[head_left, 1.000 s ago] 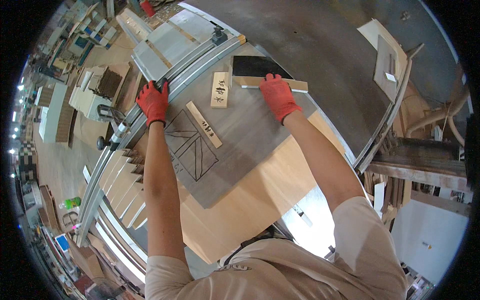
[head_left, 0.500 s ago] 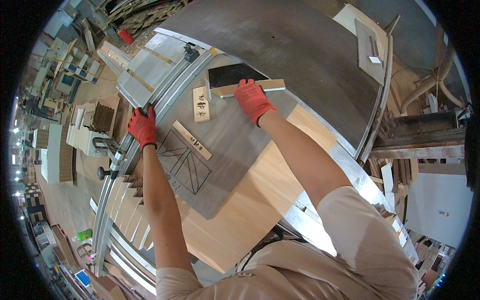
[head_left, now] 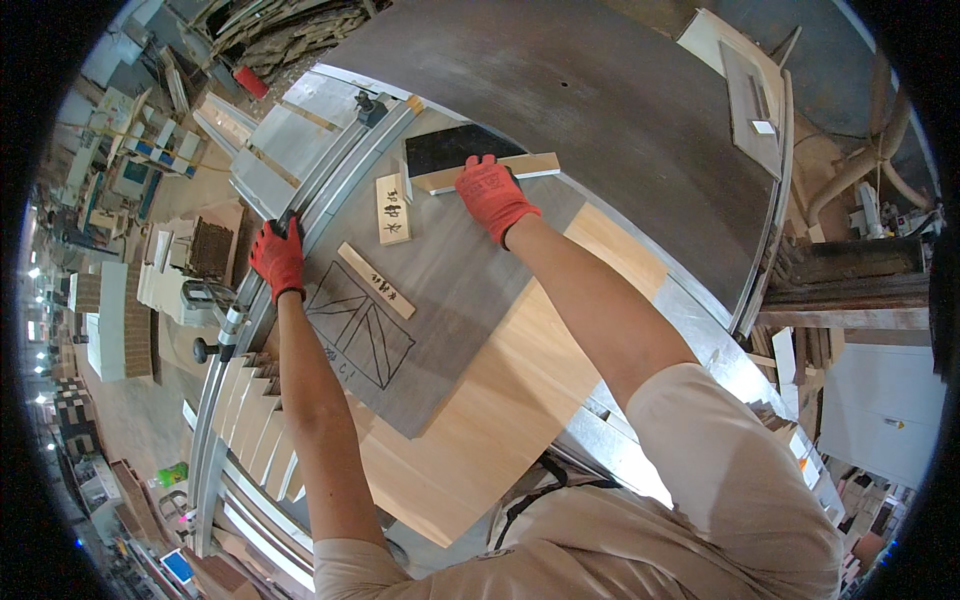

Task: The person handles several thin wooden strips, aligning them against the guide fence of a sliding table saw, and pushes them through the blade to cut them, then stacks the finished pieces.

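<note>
My right hand [head_left: 492, 190], in a red glove, is closed over a pale wooden strip [head_left: 540, 165] that lies slantwise along the near edge of a black panel [head_left: 440, 150]. The two rest at the far end of a grey-brown board [head_left: 450, 270] bearing a hand-drawn black sketch. Over to the left, my left hand [head_left: 277, 258], also red-gloved, has its fingers wrapped over a metal fence rail [head_left: 325, 205]. Between my hands lie two small wooden pieces with black handwriting: a wider block [head_left: 393, 222] and a narrow strip [head_left: 375, 280].
A light wood sheet [head_left: 500, 400] lies under the grey-brown board. Beyond spreads a large dark machine table [head_left: 600, 120], with a thin panel [head_left: 748, 110] at its far right. A clamp with a black knob [head_left: 215, 345] sits on the rail. Stacked boards [head_left: 125, 320] stand at left.
Both hands, the pale strip, the black panel and the boards have shifted slightly left in view, while the dark table has shifted right. The hands keep their holds.
</note>
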A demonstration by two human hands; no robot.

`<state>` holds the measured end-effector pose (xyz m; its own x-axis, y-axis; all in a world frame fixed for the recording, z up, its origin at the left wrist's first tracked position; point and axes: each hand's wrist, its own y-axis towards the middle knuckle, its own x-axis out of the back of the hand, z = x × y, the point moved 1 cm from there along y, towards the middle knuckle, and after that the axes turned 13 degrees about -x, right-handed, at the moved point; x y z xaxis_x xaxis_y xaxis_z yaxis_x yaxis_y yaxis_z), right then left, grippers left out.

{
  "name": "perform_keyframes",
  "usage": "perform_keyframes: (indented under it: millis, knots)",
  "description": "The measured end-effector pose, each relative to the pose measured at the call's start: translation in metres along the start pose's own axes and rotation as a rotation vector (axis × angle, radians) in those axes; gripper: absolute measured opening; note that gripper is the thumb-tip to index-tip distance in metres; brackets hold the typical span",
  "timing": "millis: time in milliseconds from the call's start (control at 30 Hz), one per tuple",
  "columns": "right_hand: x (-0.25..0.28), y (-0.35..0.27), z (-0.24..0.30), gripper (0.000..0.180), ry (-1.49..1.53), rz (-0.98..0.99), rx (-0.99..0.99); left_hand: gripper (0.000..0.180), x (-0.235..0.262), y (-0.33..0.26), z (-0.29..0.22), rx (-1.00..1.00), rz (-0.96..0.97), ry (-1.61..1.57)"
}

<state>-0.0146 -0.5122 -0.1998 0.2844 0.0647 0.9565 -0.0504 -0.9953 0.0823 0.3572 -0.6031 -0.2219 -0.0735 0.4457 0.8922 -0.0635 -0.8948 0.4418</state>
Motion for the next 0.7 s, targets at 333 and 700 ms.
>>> perform_keyframes:
  millis: [333,700]
  knots:
    - [0.002,-0.001,-0.001,0.024,0.127,-0.029,-0.036,0.066,-0.008,0.006,0.011,-0.025,0.043,-0.052]
    - [-0.016,0.001,0.005,0.018,0.238,-0.232,-0.112,0.068,-0.001,0.010,0.019,-0.052,0.136,-0.165]
